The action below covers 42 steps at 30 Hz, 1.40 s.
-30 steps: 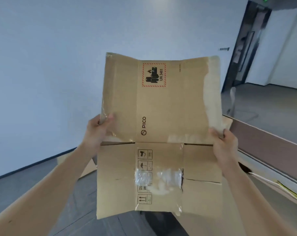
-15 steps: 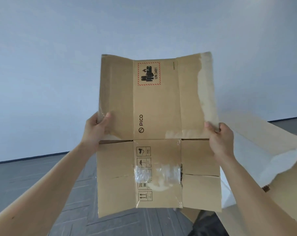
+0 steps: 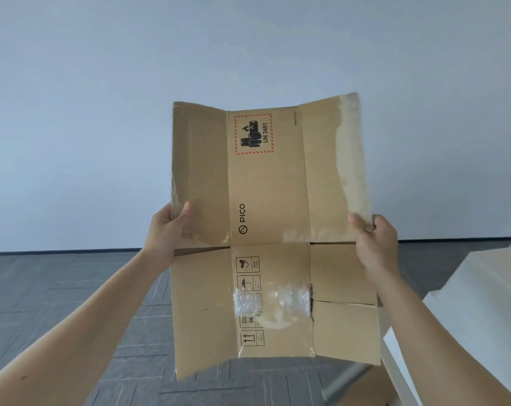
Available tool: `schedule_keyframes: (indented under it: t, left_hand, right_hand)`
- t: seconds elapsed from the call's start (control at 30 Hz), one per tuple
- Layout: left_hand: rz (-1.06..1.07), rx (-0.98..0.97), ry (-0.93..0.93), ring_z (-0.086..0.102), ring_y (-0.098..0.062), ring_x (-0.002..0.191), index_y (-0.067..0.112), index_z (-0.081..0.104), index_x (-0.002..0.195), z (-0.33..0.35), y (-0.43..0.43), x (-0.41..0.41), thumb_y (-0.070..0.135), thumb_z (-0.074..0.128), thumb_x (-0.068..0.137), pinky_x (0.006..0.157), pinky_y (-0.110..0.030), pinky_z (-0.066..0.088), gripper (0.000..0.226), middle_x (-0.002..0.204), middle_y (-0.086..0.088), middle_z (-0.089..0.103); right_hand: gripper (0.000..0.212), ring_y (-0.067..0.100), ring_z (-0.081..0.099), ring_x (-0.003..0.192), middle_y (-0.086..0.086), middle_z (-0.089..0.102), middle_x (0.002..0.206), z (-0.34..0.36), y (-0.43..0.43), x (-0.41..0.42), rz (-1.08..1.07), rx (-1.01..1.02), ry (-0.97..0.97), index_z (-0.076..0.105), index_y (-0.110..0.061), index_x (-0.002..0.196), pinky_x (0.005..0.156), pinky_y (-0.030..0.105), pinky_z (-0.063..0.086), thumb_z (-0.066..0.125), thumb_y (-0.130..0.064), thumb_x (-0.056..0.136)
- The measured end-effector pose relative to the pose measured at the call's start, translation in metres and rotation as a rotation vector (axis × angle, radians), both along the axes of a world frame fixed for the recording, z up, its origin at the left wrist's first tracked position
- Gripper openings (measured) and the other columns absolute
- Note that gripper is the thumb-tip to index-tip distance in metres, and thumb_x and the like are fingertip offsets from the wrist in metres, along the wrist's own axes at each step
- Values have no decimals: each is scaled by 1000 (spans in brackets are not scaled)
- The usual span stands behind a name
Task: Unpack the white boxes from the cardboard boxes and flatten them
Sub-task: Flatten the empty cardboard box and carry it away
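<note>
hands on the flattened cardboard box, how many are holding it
2. The left hand grips the cardboard box at its left edge, about mid-height; the right hand grips its right edge at a similar height. Fingers behind the cardboard are hidden.

left grip (image 3: 167, 230), right grip (image 3: 375, 244), raised, both pinching

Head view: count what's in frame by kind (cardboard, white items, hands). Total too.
Flattened cardboard box, held up: 1
Other cardboard, lower right, mostly hidden: 1
White item, right edge, cut off: 1
Hands, left hand and right hand, each gripping a side edge of the box: 2
Total: 5
</note>
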<state>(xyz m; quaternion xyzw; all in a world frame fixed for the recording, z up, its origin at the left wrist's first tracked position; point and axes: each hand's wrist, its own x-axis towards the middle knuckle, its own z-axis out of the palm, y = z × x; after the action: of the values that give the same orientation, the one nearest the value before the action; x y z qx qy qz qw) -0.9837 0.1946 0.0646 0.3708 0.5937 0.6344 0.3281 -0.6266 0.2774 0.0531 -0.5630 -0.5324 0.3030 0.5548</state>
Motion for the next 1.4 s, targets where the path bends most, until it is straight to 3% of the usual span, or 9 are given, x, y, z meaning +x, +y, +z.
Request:
schedule_keyframes:
  t: [0.13, 0.27, 0.4, 0.6, 0.73, 0.87, 1.13, 1.3, 1.4]
  left_hand:
    - [42, -49, -2, 71, -23, 102, 14, 69, 110, -12, 68, -9, 34, 62, 98, 89, -43, 58, 24, 109, -3, 75]
    - [71, -83, 19, 73, -16, 91, 16, 69, 104, -18, 141, -11, 30, 59, 100, 67, -24, 58, 18, 104, -2, 75]
    - [88, -131, 39, 73, -25, 95, 18, 69, 103, -29, 204, -19, 33, 58, 100, 84, -40, 59, 18, 107, -5, 75]
    - [100, -232, -7, 71, -33, 100, 20, 70, 105, -70, 283, -47, 36, 59, 99, 97, -50, 54, 20, 108, -6, 75]
    - [78, -314, -47, 70, -35, 102, 18, 69, 107, -112, 348, -72, 40, 59, 99, 99, -52, 52, 25, 109, -6, 74]
    - [61, -404, -105, 73, -21, 93, 10, 67, 107, -170, 422, -98, 38, 60, 99, 94, -42, 56, 30, 103, 1, 76]
    - [-32, -639, -112, 70, -28, 96, 15, 65, 96, -322, 568, -154, 30, 59, 100, 87, -41, 57, 17, 96, -4, 75]
    - [-90, -777, -124, 67, 3, 70, 15, 62, 89, -438, 631, -177, 21, 56, 102, 72, -22, 50, 15, 71, 18, 71]
    - [-112, -856, -153, 72, -14, 92, 17, 68, 105, -510, 659, -186, 18, 56, 102, 74, -24, 54, 12, 100, 4, 77]
  right_hand:
    - [39, 14, 42, 59, -2, 46, 66, -15, 77, -16, 43, -24, 8, 42, -12, 70, 55, 30, 34, 62, -35, 95]
    - [42, 17, 40, 61, 4, 44, 69, -27, 156, -27, 66, -63, -9, 40, -7, 73, 54, 31, 33, 62, -36, 95]
    - [42, 16, 37, 60, 4, 41, 68, -42, 220, -40, 77, -84, -9, 38, -8, 71, 55, 32, 31, 62, -34, 95]
    - [42, 14, 33, 56, -3, 36, 63, -79, 301, -69, 112, -167, -63, 33, -15, 67, 52, 29, 28, 59, -30, 97]
    - [37, 16, 40, 60, 2, 44, 67, -117, 362, -94, 105, -271, -72, 43, -4, 73, 55, 31, 32, 59, -29, 95]
    - [25, 15, 42, 60, -2, 48, 66, -163, 425, -120, 78, -377, -105, 49, -9, 72, 54, 31, 32, 60, -21, 91]
    - [21, 16, 35, 60, 2, 42, 66, -309, 552, -166, 123, -565, -253, 44, 0, 74, 55, 33, 28, 56, -8, 89]
    - [7, 17, 45, 66, 9, 56, 77, -432, 609, -181, 176, -680, -272, 58, -5, 88, 59, 33, 33, 56, -10, 92]
    - [10, 17, 47, 71, 12, 59, 84, -506, 640, -188, 206, -734, -286, 59, -4, 93, 60, 32, 34, 55, -13, 92]
